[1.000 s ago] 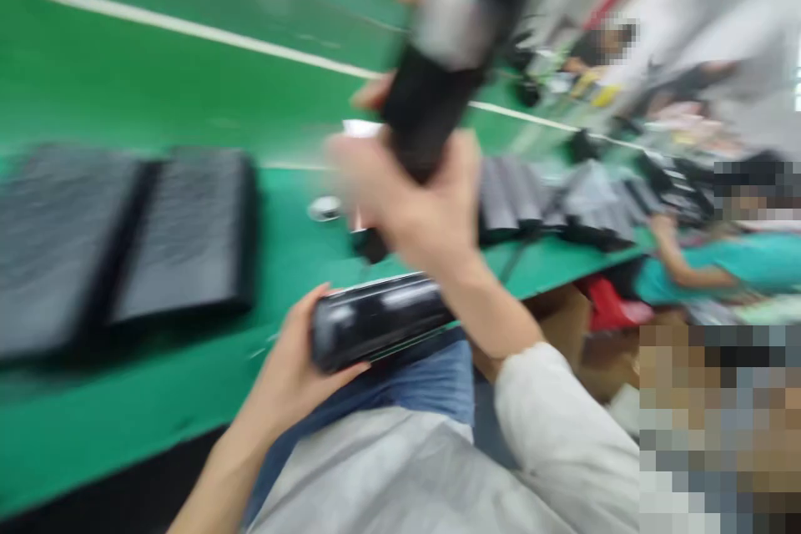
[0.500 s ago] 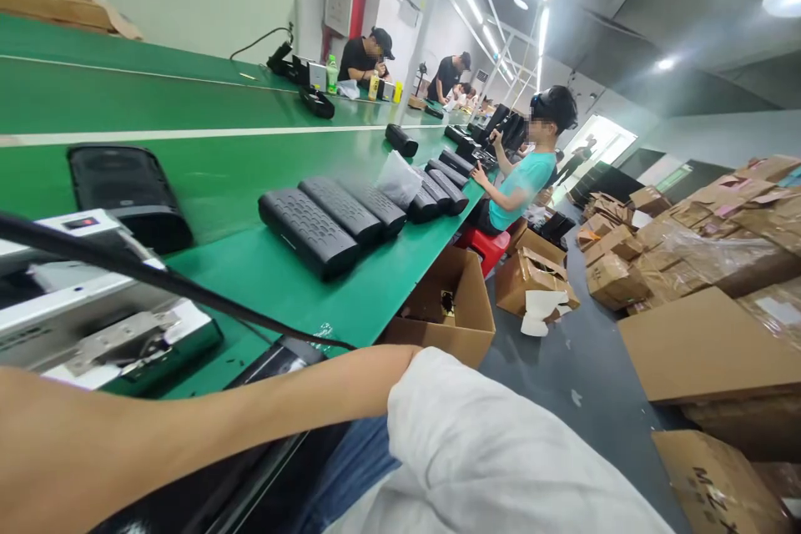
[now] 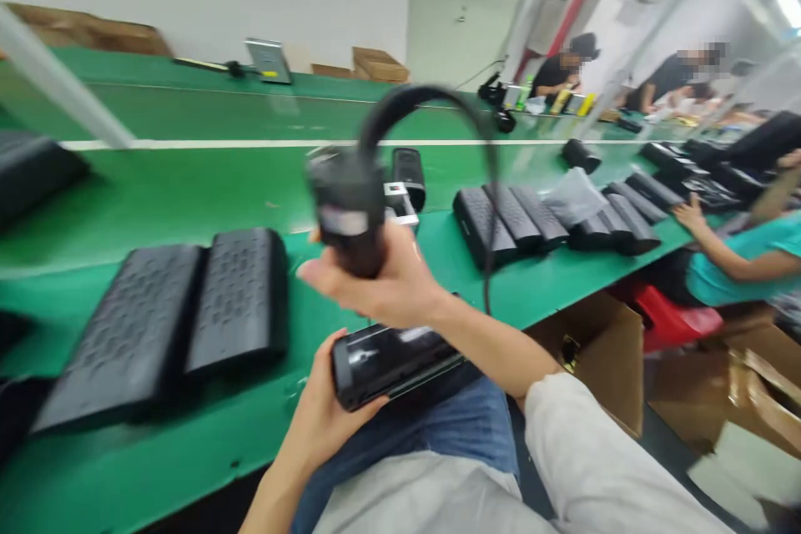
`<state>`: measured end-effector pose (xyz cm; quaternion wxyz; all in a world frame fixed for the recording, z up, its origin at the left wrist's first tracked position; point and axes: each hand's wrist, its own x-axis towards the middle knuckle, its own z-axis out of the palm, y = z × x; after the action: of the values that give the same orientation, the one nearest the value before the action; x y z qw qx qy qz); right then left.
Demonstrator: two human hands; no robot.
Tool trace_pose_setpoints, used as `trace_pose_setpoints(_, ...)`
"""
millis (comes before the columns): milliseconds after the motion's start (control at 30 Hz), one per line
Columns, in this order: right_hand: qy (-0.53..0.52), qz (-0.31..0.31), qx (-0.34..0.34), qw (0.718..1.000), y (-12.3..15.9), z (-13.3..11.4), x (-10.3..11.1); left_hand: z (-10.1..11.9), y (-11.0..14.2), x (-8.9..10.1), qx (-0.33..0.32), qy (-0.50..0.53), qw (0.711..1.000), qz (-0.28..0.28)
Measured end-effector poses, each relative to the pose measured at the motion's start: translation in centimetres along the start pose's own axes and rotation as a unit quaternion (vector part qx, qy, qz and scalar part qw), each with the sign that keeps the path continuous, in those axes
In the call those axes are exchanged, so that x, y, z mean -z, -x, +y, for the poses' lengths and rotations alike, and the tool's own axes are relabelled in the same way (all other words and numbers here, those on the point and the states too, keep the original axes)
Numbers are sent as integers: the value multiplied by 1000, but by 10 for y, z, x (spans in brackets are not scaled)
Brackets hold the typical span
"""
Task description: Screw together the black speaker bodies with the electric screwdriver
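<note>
My right hand (image 3: pixel 381 275) is raised over the bench edge, wrapped around a black corded electric screwdriver (image 3: pixel 347 209) that is blurred by motion. Its thick cable (image 3: pixel 431 92) arcs up and drops behind the wrist. Lower down, my left hand (image 3: pixel 335 409) grips the left end of a glossy black speaker housing (image 3: pixel 388 363), which lies tilted above my lap. My right forearm hides the far end of the housing. Behind the right hand, a white metal box (image 3: pixel 400 204) shows in part, with a black speaker (image 3: pixel 410 175) beyond it.
Two dark textured housings (image 3: pixel 234 300) lie on the green bench (image 3: pixel 325 175) at left. Several more (image 3: pixel 481 225) stand in a row to the right near a clear plastic bag (image 3: pixel 576 196). A co-worker in a turquoise shirt (image 3: pixel 744 259) sits at right. An open carton (image 3: pixel 601 359) stands below the edge.
The view has swung left and down. Both my hands now show, one holding the screwdriver and one the housing; before, only an arm was visible, its hand out of frame.
</note>
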<state>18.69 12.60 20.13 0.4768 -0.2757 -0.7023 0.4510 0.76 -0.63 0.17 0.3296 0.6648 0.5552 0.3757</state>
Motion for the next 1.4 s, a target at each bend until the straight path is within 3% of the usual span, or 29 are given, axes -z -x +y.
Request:
trace_pose_setpoints(67,-82,22,39,996,-4,-20,16,0,1,0,2,-4,1000,-11)
trace_pose_setpoints(133,-126,75,122,982,-14,-34,35,5,2,1,4,-3,1000,-23)
trace_pose_setpoints(267,-53,195,222,954,-46,-17,62,12,3,4,2,12,999,-32)
trace_pose_setpoints(500,31,252,252,934,-75,48,60,8,4,4,-11,4,999,-35)
trace_pose_setpoints(800,36,243,204,948,-80,64,63,9,4,4,-15,12,999,-41)
trace_pose_setpoints(933,-10,224,159,961,-59,44,69,10,4,4,-15,15,999,-39)
trace_pose_setpoints(1200,37,226,101,968,-4,-39,79,9,2,3,-19,19,999,-45)
trace_pose_setpoints(1400,37,218,112,969,7,-51,82,4,3,2,-16,13,998,-53)
